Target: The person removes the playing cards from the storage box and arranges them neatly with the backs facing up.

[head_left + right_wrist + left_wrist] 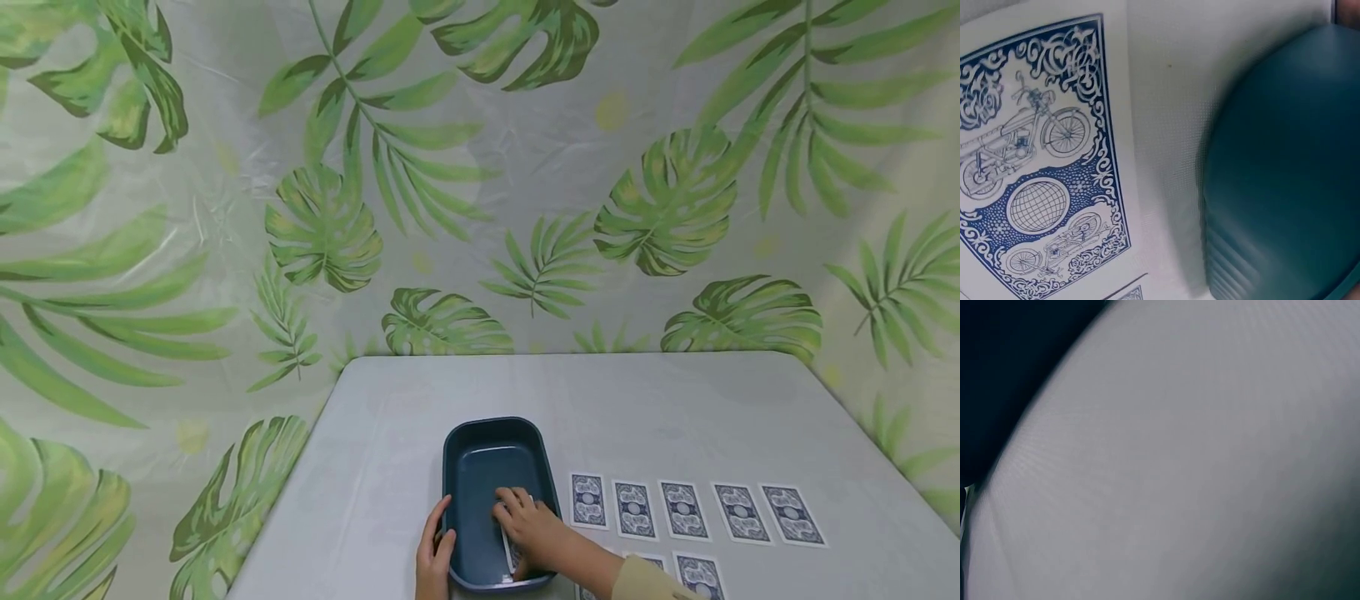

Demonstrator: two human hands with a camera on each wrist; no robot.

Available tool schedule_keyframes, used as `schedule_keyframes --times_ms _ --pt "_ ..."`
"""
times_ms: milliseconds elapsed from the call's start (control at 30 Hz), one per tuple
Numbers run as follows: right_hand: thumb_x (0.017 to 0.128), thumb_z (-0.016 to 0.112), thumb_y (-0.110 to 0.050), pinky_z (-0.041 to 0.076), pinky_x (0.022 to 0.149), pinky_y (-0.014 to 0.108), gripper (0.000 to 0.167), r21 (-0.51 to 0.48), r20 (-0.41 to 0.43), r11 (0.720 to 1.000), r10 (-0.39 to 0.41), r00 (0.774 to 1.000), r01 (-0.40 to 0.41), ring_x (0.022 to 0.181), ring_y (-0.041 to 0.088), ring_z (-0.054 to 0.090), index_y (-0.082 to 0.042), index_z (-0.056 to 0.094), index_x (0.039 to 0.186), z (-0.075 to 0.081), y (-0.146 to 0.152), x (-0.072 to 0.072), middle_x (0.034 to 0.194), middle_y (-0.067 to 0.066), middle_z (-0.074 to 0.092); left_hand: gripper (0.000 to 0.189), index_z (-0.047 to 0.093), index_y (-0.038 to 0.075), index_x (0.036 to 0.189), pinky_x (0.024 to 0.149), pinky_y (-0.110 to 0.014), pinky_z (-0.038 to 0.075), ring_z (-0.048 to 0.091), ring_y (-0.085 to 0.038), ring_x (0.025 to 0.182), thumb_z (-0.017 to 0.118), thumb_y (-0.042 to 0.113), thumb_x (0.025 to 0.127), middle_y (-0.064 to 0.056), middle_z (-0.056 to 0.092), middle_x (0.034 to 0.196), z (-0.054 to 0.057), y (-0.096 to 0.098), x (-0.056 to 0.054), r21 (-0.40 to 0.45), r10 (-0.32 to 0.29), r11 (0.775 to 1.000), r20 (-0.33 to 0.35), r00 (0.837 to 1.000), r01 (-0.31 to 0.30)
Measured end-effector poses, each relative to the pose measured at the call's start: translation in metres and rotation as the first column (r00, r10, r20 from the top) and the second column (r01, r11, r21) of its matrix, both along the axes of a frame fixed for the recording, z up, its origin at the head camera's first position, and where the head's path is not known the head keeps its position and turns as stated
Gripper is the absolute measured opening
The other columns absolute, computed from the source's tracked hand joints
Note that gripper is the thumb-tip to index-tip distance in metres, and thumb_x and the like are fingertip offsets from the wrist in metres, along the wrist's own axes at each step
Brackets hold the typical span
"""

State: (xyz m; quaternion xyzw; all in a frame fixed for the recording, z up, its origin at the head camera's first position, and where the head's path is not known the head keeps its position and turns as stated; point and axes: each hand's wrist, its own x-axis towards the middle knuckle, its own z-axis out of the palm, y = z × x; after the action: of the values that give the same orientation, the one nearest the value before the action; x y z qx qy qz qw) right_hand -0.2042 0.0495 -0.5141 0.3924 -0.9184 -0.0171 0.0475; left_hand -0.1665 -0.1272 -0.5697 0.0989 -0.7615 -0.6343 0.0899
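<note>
A dark blue-green rectangular tray (463, 533) stands on the table. My left hand (432, 554) is at its left side, with a finger and the thumb touching the rim a little apart. Inside the tray's near right part, my right hand (534, 533) grips a playing card (512, 557), fingers at its far end and thumb at its near end. Most of that card is hidden under the hand. In the right wrist view the tray's outer wall (1285, 169) fills the right side; the left wrist view shows the tray's dark side (1010, 369) beside white cloth.
Right of the tray, several face-down cards (682, 510) with blue backs lie in a row. A nearer row (699, 575) is partly covered by my right forearm. A motorcycle-patterned card back (1038, 203) lies close beside the tray. Behind the white table (637, 408) hangs a leaf-printed curtain (540, 167).
</note>
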Motion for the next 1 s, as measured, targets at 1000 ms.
schedule_keyframes --times_ms 1000 --pt "0.056 0.080 -0.042 0.032 0.097 0.055 0.104 -0.168 0.259 0.947 -0.225 0.939 0.274 0.126 0.038 0.035 -0.003 0.031 0.139 0.054 0.157 0.033 0.141 0.015 0.037 0.039 0.050 0.021 0.129 0.097 -0.036 0.037 0.040 -0.016 0.125 0.046 0.016 0.091 -0.002 0.046 0.137 0.000 0.004 -0.001 -0.031 0.040 0.999 -0.015 0.999 -0.040"
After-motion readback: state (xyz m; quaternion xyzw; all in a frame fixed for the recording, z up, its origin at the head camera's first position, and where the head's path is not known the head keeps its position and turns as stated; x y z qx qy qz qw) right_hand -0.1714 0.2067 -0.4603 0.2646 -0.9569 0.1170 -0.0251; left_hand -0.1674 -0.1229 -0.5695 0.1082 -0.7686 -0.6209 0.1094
